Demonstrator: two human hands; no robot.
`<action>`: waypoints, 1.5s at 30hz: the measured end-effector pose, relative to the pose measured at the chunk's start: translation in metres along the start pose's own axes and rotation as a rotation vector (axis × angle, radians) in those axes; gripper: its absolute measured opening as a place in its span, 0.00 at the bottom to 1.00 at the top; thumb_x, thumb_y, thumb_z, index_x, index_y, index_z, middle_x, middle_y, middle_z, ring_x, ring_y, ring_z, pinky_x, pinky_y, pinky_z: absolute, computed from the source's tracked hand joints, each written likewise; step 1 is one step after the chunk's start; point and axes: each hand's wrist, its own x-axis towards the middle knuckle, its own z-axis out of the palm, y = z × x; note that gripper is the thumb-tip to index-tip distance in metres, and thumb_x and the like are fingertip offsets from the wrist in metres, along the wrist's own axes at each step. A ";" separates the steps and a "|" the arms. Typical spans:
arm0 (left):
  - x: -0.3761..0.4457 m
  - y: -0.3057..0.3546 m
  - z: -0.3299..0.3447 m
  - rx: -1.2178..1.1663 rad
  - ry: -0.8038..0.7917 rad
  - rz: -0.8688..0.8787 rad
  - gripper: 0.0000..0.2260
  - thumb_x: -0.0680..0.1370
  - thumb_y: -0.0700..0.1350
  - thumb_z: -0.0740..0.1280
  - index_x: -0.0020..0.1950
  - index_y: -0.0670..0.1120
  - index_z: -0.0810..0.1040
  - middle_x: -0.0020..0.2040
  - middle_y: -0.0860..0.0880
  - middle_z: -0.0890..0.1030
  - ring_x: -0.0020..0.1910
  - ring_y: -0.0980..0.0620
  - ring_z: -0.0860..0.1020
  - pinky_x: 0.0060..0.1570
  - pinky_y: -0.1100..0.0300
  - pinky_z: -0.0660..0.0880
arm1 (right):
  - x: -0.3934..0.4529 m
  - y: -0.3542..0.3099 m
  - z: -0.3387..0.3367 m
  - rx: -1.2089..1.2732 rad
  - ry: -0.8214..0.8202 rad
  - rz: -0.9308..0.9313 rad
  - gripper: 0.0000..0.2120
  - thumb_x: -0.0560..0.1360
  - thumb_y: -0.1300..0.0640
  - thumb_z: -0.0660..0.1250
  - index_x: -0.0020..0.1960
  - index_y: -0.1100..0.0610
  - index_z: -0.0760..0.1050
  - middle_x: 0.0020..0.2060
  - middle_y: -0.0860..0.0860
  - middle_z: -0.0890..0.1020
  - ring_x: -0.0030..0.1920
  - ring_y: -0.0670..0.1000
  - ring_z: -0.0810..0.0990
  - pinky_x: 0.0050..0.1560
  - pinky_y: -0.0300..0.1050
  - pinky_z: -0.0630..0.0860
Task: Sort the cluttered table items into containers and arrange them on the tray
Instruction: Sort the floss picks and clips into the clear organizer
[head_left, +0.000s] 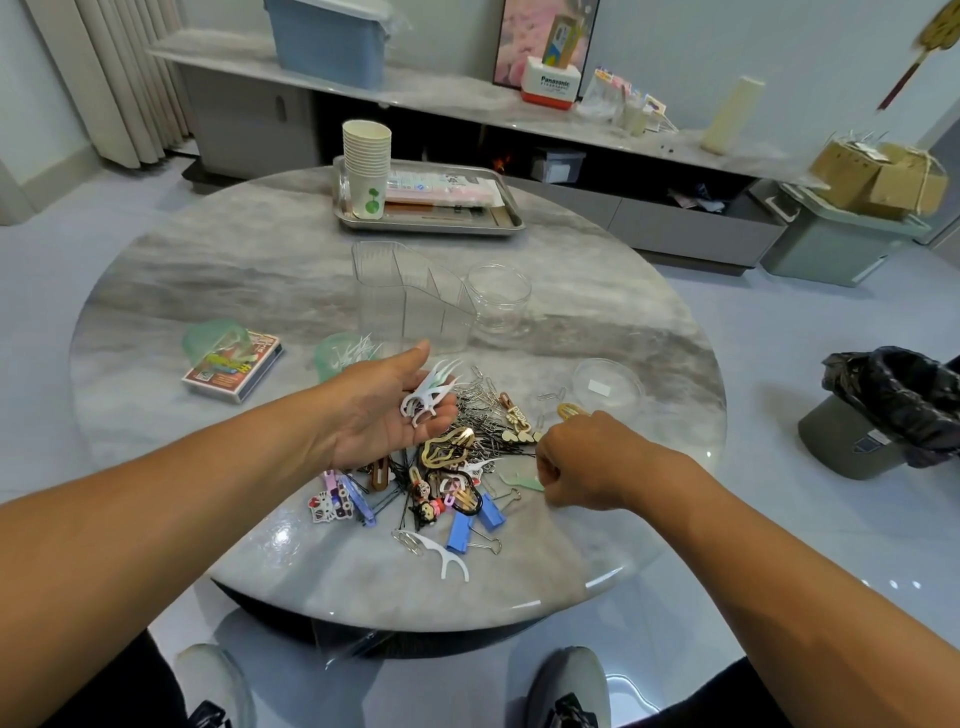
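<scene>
The left hand (387, 410) lies palm up with its fingers loose, and a small bunch of white and pale green floss picks (428, 395) rests on the palm. The right hand (587, 460) is curled, and its fingertips pinch a pale green pick (522, 480) at the edge of the pile of clips (457, 467) on the round grey table (260, 270). Behind the pile stand a clear divided box (410, 296), a clear jar (498, 299) and a shiny tray (498, 223) with a stack of paper cups (366, 166).

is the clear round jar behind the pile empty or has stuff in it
Empty, as far as shows: the clear jar stands upright on the table and only marble shows through its walls.
</scene>
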 end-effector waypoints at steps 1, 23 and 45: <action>0.000 0.000 -0.001 -0.002 0.001 0.002 0.24 0.83 0.57 0.61 0.64 0.35 0.75 0.45 0.40 0.81 0.40 0.48 0.82 0.40 0.57 0.84 | 0.000 -0.001 0.000 -0.009 0.001 -0.010 0.02 0.70 0.55 0.67 0.40 0.51 0.78 0.32 0.45 0.75 0.35 0.50 0.73 0.39 0.45 0.71; -0.007 -0.004 0.007 0.033 -0.100 -0.112 0.33 0.82 0.62 0.58 0.65 0.32 0.75 0.58 0.35 0.80 0.53 0.43 0.82 0.54 0.51 0.83 | 0.013 -0.018 -0.023 -0.036 0.925 -0.463 0.07 0.81 0.57 0.67 0.47 0.57 0.81 0.39 0.52 0.82 0.39 0.55 0.79 0.59 0.52 0.75; -0.013 0.019 -0.007 -0.131 0.137 0.087 0.11 0.84 0.45 0.63 0.55 0.37 0.77 0.47 0.38 0.83 0.38 0.48 0.81 0.37 0.59 0.83 | 0.028 -0.020 -0.002 0.171 0.212 -0.173 0.05 0.74 0.54 0.69 0.48 0.48 0.82 0.48 0.44 0.77 0.49 0.48 0.77 0.35 0.38 0.67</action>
